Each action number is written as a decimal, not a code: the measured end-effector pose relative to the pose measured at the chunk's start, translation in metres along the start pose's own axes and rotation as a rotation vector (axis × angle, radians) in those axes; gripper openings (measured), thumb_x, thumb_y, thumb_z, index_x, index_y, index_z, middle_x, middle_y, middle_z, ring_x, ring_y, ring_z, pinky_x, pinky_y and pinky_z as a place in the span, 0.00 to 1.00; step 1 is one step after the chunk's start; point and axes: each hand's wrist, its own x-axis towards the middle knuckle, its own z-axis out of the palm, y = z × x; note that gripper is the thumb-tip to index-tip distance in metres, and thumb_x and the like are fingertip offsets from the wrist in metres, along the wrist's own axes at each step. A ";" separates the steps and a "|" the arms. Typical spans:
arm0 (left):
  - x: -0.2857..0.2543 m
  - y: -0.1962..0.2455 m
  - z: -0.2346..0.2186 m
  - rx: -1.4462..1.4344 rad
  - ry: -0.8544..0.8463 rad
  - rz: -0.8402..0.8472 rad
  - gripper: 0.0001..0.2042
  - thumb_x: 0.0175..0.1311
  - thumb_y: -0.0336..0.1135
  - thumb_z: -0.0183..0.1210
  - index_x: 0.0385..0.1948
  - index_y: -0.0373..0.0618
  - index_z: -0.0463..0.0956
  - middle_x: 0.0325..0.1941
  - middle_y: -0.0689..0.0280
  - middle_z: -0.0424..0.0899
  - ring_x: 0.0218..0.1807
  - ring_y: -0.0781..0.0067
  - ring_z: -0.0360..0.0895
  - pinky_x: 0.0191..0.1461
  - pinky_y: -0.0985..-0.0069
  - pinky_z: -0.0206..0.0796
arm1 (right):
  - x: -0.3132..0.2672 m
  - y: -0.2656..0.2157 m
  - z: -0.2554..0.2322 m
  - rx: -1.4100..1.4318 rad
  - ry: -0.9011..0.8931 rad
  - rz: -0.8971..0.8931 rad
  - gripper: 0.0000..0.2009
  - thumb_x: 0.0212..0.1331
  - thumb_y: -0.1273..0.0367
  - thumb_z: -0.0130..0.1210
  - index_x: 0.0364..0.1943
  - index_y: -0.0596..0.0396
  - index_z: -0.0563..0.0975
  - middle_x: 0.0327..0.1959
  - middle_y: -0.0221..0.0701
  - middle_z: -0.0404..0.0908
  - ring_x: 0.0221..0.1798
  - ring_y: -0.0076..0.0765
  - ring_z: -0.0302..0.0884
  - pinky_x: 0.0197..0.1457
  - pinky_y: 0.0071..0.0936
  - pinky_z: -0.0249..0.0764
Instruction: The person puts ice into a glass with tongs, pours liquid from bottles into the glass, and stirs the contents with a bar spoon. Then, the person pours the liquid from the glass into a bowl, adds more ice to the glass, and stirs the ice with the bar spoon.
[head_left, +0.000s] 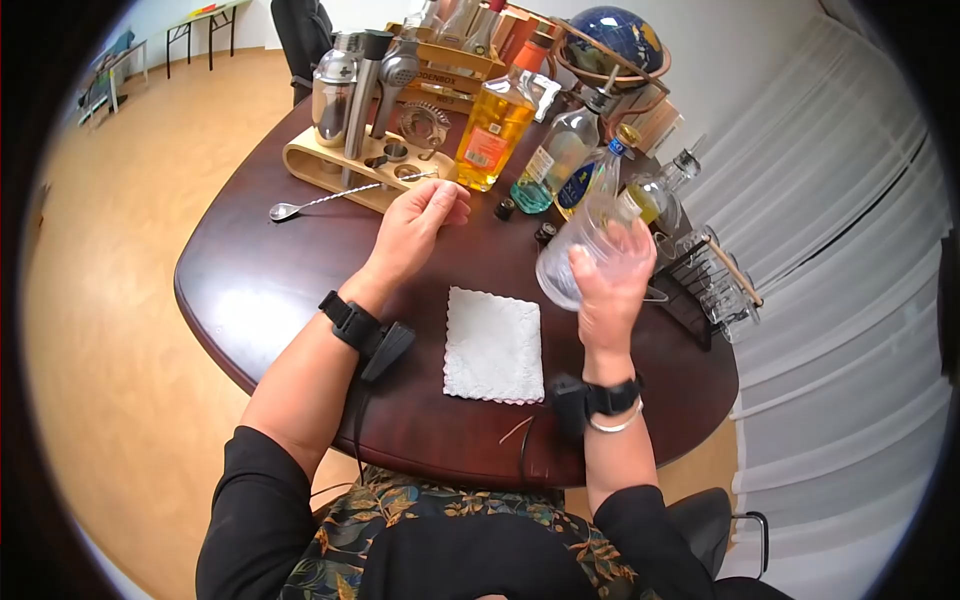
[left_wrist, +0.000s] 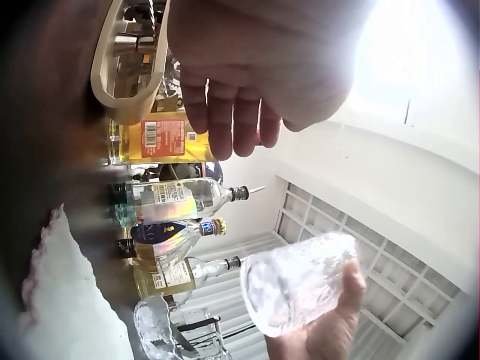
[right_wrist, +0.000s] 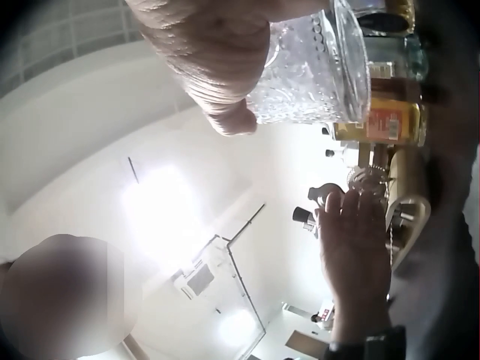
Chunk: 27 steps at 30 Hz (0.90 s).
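My right hand (head_left: 612,295) grips a clear, patterned mixing glass (head_left: 562,268) round its side, thumb along the near face. The glass is raised over the right part of the table and tilted, one end toward the lower left. In the right wrist view, the glass (right_wrist: 311,75) shows a beaded band near its rim. My left hand (head_left: 418,225) is held up beside the wooden bar tool stand (head_left: 300,160), fingers together and loosely bent, with nothing in them. The twisted bar spoon (head_left: 285,211) lies near it, its handle running toward the stand. A white cloth (head_left: 492,345) lies between my forearms.
An amber bottle (head_left: 490,130), a clear bottle (head_left: 560,160) with a pourer and more bottles stand along the back. A cocktail shaker (head_left: 334,100) is in the stand. A rack with glasses (head_left: 725,290) stands at right. A globe (head_left: 612,45) is behind.
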 end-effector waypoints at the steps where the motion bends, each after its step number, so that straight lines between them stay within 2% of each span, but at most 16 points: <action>1: 0.000 -0.001 -0.001 -0.012 0.000 0.013 0.15 0.73 0.43 0.48 0.41 0.39 0.77 0.33 0.69 0.80 0.37 0.81 0.77 0.45 0.81 0.70 | -0.007 -0.003 -0.008 0.006 -0.035 0.102 0.41 0.46 0.74 0.68 0.64 0.57 0.55 0.55 0.36 0.64 0.58 0.36 0.64 0.63 0.36 0.63; 2: 0.000 -0.001 -0.002 0.008 -0.006 0.015 0.15 0.73 0.43 0.48 0.41 0.39 0.77 0.33 0.69 0.80 0.37 0.82 0.77 0.45 0.81 0.69 | -0.015 -0.005 -0.015 0.009 -0.067 0.206 0.41 0.46 0.74 0.68 0.64 0.56 0.56 0.54 0.36 0.65 0.58 0.36 0.65 0.64 0.37 0.63; 4: -0.001 -0.004 -0.001 0.044 -0.033 0.009 0.15 0.73 0.43 0.49 0.40 0.39 0.77 0.33 0.69 0.80 0.37 0.82 0.77 0.45 0.82 0.69 | -0.031 -0.010 -0.013 0.225 -0.226 0.230 0.41 0.45 0.73 0.68 0.65 0.56 0.57 0.54 0.36 0.66 0.58 0.36 0.66 0.65 0.37 0.63; 6: -0.003 -0.006 0.002 0.064 -0.058 -0.034 0.15 0.73 0.42 0.49 0.40 0.39 0.77 0.33 0.69 0.80 0.37 0.82 0.76 0.45 0.82 0.69 | -0.040 -0.020 -0.001 0.328 -0.320 0.309 0.43 0.43 0.73 0.69 0.66 0.55 0.56 0.55 0.34 0.67 0.60 0.37 0.66 0.67 0.37 0.62; 8: -0.004 -0.008 0.003 0.084 -0.076 -0.055 0.14 0.73 0.42 0.49 0.40 0.39 0.77 0.33 0.70 0.80 0.37 0.83 0.76 0.46 0.82 0.69 | -0.031 -0.018 0.011 0.287 -0.281 0.150 0.44 0.43 0.74 0.69 0.66 0.54 0.55 0.55 0.34 0.66 0.59 0.37 0.66 0.66 0.37 0.62; 11: -0.002 -0.006 0.000 0.090 -0.060 -0.033 0.14 0.73 0.42 0.49 0.40 0.39 0.77 0.33 0.70 0.80 0.38 0.83 0.76 0.46 0.82 0.69 | -0.011 -0.004 0.007 0.033 -0.057 0.009 0.43 0.44 0.75 0.68 0.66 0.55 0.55 0.55 0.34 0.65 0.58 0.37 0.66 0.65 0.36 0.62; 12: -0.003 -0.004 -0.001 0.084 -0.052 -0.026 0.14 0.73 0.42 0.49 0.40 0.39 0.77 0.33 0.70 0.80 0.38 0.83 0.76 0.46 0.82 0.69 | -0.009 0.003 0.000 0.047 -0.042 -0.001 0.42 0.44 0.75 0.68 0.65 0.55 0.55 0.55 0.34 0.65 0.57 0.36 0.65 0.65 0.35 0.62; 14: -0.001 -0.001 -0.003 0.079 -0.037 -0.016 0.14 0.73 0.42 0.49 0.40 0.40 0.77 0.33 0.70 0.80 0.38 0.83 0.76 0.46 0.82 0.69 | -0.023 -0.001 -0.016 0.063 -0.085 0.162 0.42 0.44 0.75 0.68 0.65 0.55 0.55 0.54 0.33 0.65 0.57 0.36 0.65 0.65 0.36 0.62; 18: -0.004 -0.005 0.003 0.100 -0.076 -0.050 0.12 0.73 0.38 0.49 0.38 0.38 0.76 0.33 0.70 0.79 0.37 0.83 0.74 0.45 0.82 0.68 | -0.049 -0.009 -0.006 0.203 -0.353 0.201 0.47 0.41 0.72 0.70 0.67 0.55 0.53 0.58 0.34 0.64 0.61 0.36 0.65 0.67 0.36 0.62; 20: -0.006 -0.006 0.005 0.125 -0.093 -0.057 0.12 0.73 0.38 0.49 0.38 0.38 0.76 0.33 0.70 0.79 0.37 0.83 0.74 0.45 0.82 0.68 | -0.041 -0.008 0.006 0.231 -0.326 0.183 0.47 0.41 0.72 0.71 0.67 0.54 0.53 0.58 0.34 0.64 0.61 0.35 0.64 0.67 0.34 0.62; 22: -0.005 -0.006 0.003 0.119 -0.099 -0.065 0.12 0.73 0.39 0.49 0.39 0.39 0.76 0.33 0.71 0.79 0.37 0.83 0.75 0.45 0.82 0.68 | -0.021 -0.001 0.010 0.291 -0.210 0.105 0.46 0.43 0.73 0.70 0.67 0.54 0.53 0.57 0.33 0.63 0.60 0.33 0.64 0.66 0.35 0.63; 23: -0.005 -0.008 0.001 0.118 -0.099 -0.069 0.13 0.72 0.40 0.49 0.40 0.39 0.76 0.33 0.71 0.79 0.38 0.83 0.75 0.45 0.83 0.68 | -0.009 0.007 0.005 0.145 -0.150 0.032 0.42 0.46 0.74 0.68 0.65 0.54 0.53 0.57 0.35 0.63 0.59 0.34 0.64 0.64 0.35 0.64; 24: -0.004 -0.008 -0.001 0.117 -0.096 -0.073 0.13 0.72 0.41 0.50 0.40 0.40 0.76 0.34 0.71 0.79 0.39 0.84 0.75 0.46 0.83 0.68 | -0.003 0.005 0.003 0.081 -0.055 0.035 0.40 0.48 0.74 0.67 0.64 0.56 0.54 0.57 0.37 0.62 0.59 0.36 0.64 0.63 0.35 0.64; 26: -0.002 -0.007 -0.002 0.118 -0.096 -0.055 0.13 0.72 0.41 0.50 0.40 0.40 0.76 0.34 0.71 0.79 0.38 0.84 0.75 0.45 0.83 0.68 | -0.002 0.009 -0.011 -0.040 0.011 -0.024 0.35 0.54 0.75 0.62 0.65 0.58 0.56 0.58 0.40 0.64 0.61 0.35 0.64 0.65 0.34 0.63; 27: -0.002 -0.007 -0.001 0.116 -0.093 -0.048 0.13 0.72 0.41 0.50 0.40 0.40 0.76 0.34 0.71 0.79 0.38 0.84 0.75 0.45 0.84 0.68 | -0.007 0.004 -0.019 -0.080 -0.011 0.034 0.36 0.52 0.74 0.64 0.65 0.58 0.56 0.59 0.40 0.63 0.61 0.35 0.63 0.64 0.34 0.63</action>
